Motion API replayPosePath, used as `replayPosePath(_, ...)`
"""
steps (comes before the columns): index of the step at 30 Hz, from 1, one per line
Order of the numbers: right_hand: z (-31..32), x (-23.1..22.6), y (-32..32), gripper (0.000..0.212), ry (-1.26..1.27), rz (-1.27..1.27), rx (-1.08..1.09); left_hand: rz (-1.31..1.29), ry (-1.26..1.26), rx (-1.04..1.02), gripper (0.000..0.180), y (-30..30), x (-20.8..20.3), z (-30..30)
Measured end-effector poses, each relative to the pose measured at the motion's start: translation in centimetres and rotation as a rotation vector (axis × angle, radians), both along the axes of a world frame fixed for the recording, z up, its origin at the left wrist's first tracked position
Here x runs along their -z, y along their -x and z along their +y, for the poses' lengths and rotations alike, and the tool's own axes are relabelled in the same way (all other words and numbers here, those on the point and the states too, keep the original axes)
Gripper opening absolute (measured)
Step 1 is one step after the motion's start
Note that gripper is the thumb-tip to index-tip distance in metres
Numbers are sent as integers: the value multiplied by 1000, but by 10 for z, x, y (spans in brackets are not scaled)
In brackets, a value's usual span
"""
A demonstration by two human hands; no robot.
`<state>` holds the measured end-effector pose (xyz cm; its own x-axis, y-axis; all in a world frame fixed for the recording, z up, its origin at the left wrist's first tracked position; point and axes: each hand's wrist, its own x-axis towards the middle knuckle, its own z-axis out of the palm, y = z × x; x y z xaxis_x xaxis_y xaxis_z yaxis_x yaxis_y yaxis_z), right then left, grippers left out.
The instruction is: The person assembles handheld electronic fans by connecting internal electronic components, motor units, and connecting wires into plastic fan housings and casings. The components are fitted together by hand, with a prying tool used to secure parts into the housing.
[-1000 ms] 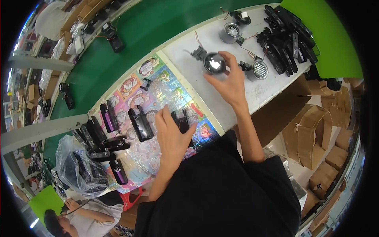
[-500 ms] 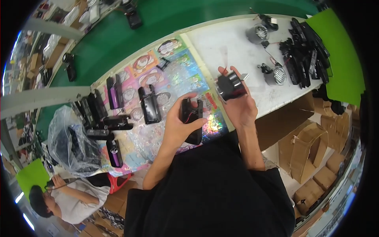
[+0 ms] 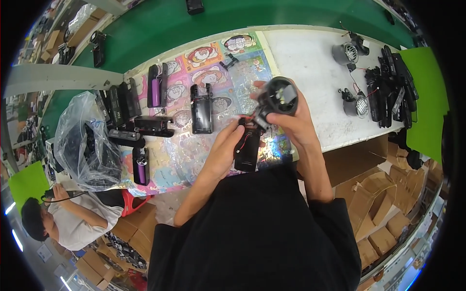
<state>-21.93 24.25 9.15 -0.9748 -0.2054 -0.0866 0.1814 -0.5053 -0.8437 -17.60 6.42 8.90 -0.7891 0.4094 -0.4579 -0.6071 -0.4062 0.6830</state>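
My left hand point(image 3: 222, 151) is closed around a black plastic handle shell point(image 3: 248, 154), with thin red wires at its upper end. In my right hand point(image 3: 302, 127) is a round black motor unit point(image 3: 274, 99), its open circular end facing up and slightly blurred. The lower part of this unit meets or overlaps the top of the shell; whether the two are joined I cannot tell. Left of my hands, an open black half-shell point(image 3: 202, 114) lies on the patterned mat. Farther left is a shell with a purple cylinder point(image 3: 156, 87) inside.
Several black housings point(image 3: 119, 104) and a clear plastic bag point(image 3: 87, 150) crowd the left side. On the white tabletop point(image 3: 301, 53) at right stand silver-grilled motor units point(image 3: 357, 106) beside a pile of black parts point(image 3: 391, 89). Cardboard boxes point(image 3: 383, 199) lie below; another person point(image 3: 77, 213) works at left.
My right hand has brought the motor unit leftward to the handle shell's top and turned its round end upward. The whole view has shifted a little.
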Motion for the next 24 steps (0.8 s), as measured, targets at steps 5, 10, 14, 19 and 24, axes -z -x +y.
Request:
replayPosePath(5,-1,-3,7,72,-144,31,-108,33,14,4,38,-1,-3,1)
replayPosePath(10,-3,-4,7,71,-188,104,-152,61,15,-8,37,-4,-8,4)
replayPosePath(14,-4,-10,6,77,-174,53,-249,169,118,9,35,-6,-5,7)
replayPosePath(19,-1,-9,11,80,-214,94,-290,187,151,29,33,-8,5,3)
replayPosePath(24,-1,-9,13,82,-194,139,-305,363,269,-45,32,-6,-3,5)
